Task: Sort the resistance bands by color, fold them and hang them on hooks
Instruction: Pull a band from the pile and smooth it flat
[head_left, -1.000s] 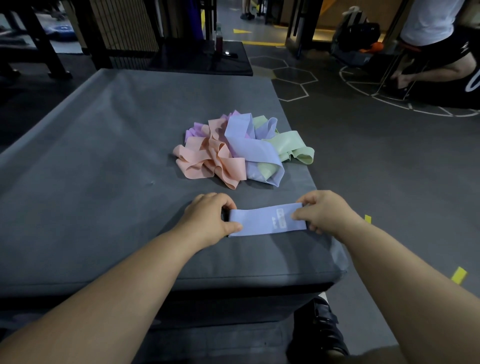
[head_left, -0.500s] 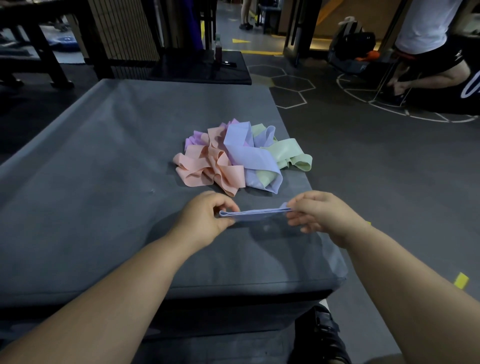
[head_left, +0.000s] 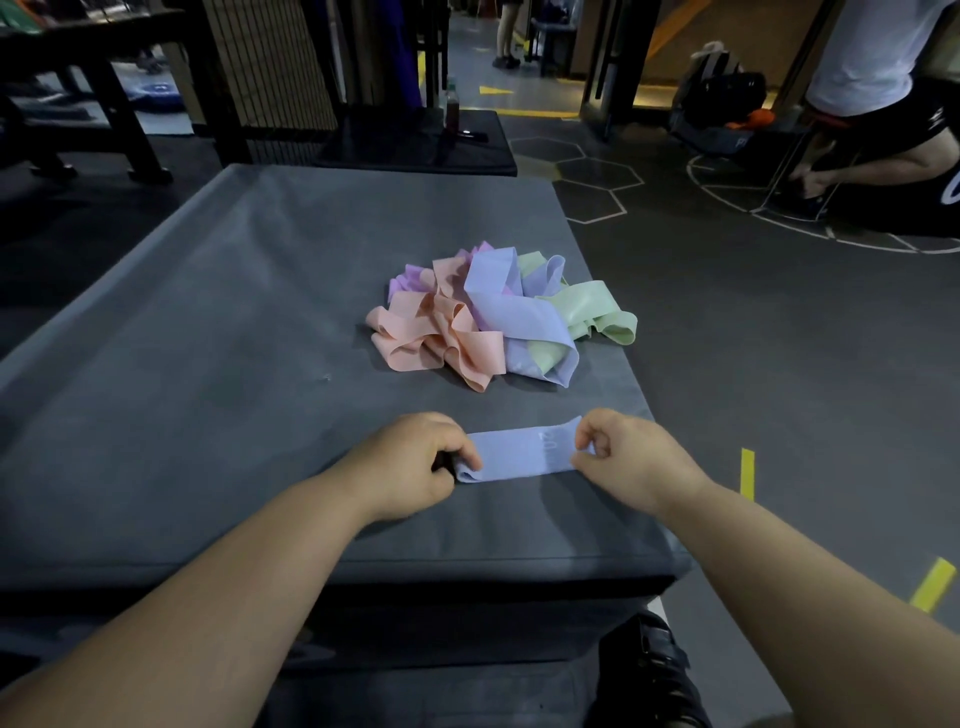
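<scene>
A pale blue band (head_left: 524, 454) lies near the desk's (head_left: 208, 364) 6 o'clock edge. The left hand (head_left: 410, 462) and right hand (head_left: 623, 457) each pinch an end, fingers (head_left: 589, 434) clamped on it. It looks thin, limp, stretchy and light, so it is best gripped at the ends. The unsorted pile (head_left: 498, 317) sits at 12 o'clock.

The scene was dim, with warm light showing only at the far doorway. Soft shadows lay under the forearms on the counter (head_left: 208, 364). Wide-angle distortion bent the edges, and the background looked slightly soft.
</scene>
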